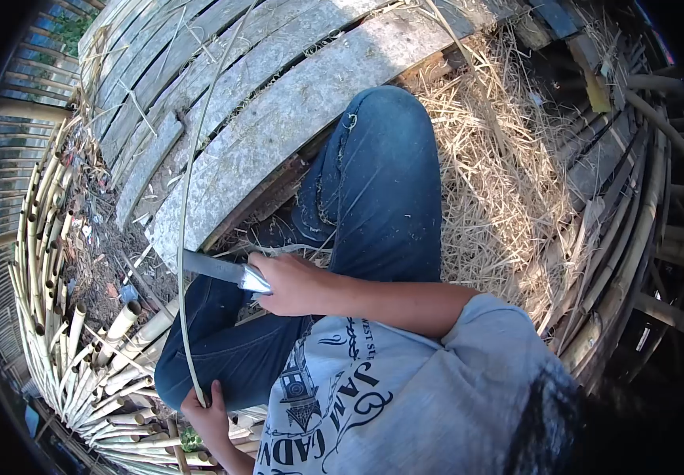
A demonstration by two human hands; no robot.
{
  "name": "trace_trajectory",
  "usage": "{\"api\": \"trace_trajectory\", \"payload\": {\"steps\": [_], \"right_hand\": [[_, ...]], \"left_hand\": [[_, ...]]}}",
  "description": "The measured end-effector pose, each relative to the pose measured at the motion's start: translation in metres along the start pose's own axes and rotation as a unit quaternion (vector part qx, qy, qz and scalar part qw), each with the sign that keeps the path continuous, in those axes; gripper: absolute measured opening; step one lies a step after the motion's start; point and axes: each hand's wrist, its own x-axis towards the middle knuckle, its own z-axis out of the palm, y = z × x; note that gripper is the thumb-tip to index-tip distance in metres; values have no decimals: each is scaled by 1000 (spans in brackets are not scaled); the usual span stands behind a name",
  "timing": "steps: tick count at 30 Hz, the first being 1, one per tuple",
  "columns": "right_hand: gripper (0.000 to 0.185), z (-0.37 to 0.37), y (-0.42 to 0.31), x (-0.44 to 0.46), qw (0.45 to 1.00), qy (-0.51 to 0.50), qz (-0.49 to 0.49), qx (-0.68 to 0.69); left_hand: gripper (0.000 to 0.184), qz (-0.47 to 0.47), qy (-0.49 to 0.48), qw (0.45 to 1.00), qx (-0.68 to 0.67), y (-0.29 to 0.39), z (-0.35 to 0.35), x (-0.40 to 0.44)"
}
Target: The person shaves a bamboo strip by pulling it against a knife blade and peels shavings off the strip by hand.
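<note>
My right hand is closed around the handle of a knife. The knife's broad grey blade points left, its tip at a long, thin bamboo strip; whether the two touch, I cannot tell. Pinched between the thumb and fingers of my left hand is the near end of that strip. From there it runs up past my bent knee and over the wooden planks, curving slightly to the top of the view. Both hands are in front of my lap, the left one lower and beside my thigh.
Weathered wooden planks form a platform ahead. Straw-like shavings cover the ground at right. Cut bamboo poles are stacked at left, beside a slatted bamboo fence. More long bamboo pieces lie along the right edge.
</note>
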Motion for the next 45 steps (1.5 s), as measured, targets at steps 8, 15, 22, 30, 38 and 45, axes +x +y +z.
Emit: {"api": "trace_trajectory", "payload": {"steps": [8, 15, 22, 30, 38, 45], "right_hand": [[32, -90, -4, 44, 971, 201, 24, 127], [23, -115, -9, 60, 929, 228, 85, 280], [28, -98, -2, 61, 858, 302, 54, 412], [26, -117, -16, 72, 978, 205, 49, 9], [26, -131, -28, 75, 990, 104, 95, 30], [28, -137, -33, 72, 988, 83, 123, 40]], "left_hand": [[44, -91, -45, 994, -42, 35, -10, -11], [45, -95, -54, 994, 3, 24, -19, -12], [41, -106, -78, 991, 5, 9, -19, -11], [33, -28, -4, 997, 74, 26, -21, 0], [33, -67, -70, 995, 35, 13, -16, 0], [33, -31, -70, 996, 40, 12, -19, 4]]}}
